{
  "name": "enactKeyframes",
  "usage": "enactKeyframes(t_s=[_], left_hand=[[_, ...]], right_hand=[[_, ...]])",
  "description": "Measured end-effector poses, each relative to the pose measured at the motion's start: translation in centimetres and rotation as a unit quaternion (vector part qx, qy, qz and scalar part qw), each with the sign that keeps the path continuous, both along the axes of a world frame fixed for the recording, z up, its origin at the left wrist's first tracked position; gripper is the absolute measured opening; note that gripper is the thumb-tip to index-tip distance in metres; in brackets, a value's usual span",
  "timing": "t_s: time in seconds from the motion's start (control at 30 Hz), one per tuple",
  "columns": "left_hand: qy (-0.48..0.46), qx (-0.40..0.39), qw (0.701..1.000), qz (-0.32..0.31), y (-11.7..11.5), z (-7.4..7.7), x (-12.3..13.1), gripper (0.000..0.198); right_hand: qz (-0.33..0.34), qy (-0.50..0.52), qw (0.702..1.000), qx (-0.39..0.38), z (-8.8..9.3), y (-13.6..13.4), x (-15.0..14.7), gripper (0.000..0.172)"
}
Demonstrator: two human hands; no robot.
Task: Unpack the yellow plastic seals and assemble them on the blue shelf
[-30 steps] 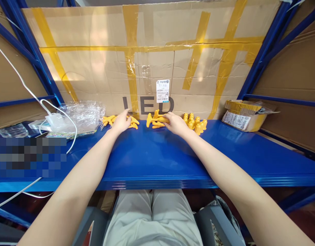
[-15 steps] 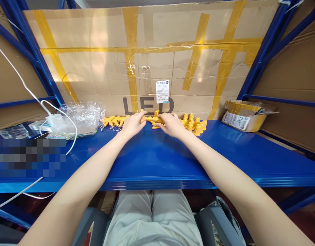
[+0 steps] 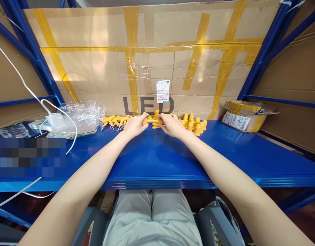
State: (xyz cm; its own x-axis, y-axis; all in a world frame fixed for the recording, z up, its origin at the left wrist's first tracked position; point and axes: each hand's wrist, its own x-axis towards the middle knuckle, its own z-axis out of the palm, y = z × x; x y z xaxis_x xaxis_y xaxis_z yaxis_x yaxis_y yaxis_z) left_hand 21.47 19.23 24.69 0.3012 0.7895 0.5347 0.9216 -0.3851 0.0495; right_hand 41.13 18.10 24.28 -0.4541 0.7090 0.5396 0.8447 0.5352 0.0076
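Yellow piece (image 3: 154, 121) held at the frame's centre.
Our left hand (image 3: 135, 125) pinches its left end, fingers nearly closed; our right hand (image 3: 173, 125) seems curled round the other, its exact hold hidden. Branching yellow pieces (image 3: 114, 120) lie left of centre, stubby ones (image 3: 197, 127) right, on our blue shelf (image 3: 157, 157).

Worktop (image 3: 157, 159): metal by its look, blue, smooth, glossy. Frame post (image 3: 41, 61): I read painted metal, semi-gloss. Yellow pieces (image 3: 154, 121): plastic-looking, smooth, soft sheen. Silvery links (image 3: 103, 126): metal-looking, bright. Large carton (image 3: 108, 75): cardboard, mostly matt, creased. Tape (image 3: 131, 30): glossy plastic film, wrinkled in places. Label (image 3: 162, 91): white printed paper. Wrapping (image 3: 82, 111): clear plastic, crinkled, reflective. White block (image 3: 55, 122): smooth plastic. Small box (image 3: 257, 123): matt cardboard. Trousers (image 3: 152, 218): pale cloth, matt, softly creased. Chair arm (image 3: 97, 217): I log grey plastic, matt.
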Motion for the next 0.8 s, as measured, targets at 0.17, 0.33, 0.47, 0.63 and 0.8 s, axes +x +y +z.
enactKeyframes(t_s=[0.17, 0.33, 0.47, 0.63, 0.8], left_hand=[[0.018, -0.009, 1.000, -0.003, 0.01, -0.10, 0.05, 0.044], [0.031, -0.021, 0.999, -0.005, -0.01, -0.09, 0.34, 0.043], [0.033, -0.028, 0.999, 0.005, 0.15, -0.12, 0.34, 0.042], [0.038, -0.024, 0.999, 0.014, 0.11, -0.02, 0.11, 0.042], [0.055, -0.026, 0.998, 0.011, -0.13, 0.12, 0.08, 0.044]], right_hand=[[-0.016, -0.036, 0.998, -0.052, 0.21, -0.30, -0.34, 0.029], [-0.022, -0.055, 0.998, -0.033, 0.35, -0.17, -0.18, 0.020], [-0.013, -0.040, 0.999, 0.008, 0.31, -0.08, 0.05, 0.017], [-0.018, -0.027, 0.999, -0.017, 0.12, -0.13, -0.07, 0.022], [-0.011, -0.053, 0.996, -0.064, 0.01, -0.16, -0.23, 0.022]])
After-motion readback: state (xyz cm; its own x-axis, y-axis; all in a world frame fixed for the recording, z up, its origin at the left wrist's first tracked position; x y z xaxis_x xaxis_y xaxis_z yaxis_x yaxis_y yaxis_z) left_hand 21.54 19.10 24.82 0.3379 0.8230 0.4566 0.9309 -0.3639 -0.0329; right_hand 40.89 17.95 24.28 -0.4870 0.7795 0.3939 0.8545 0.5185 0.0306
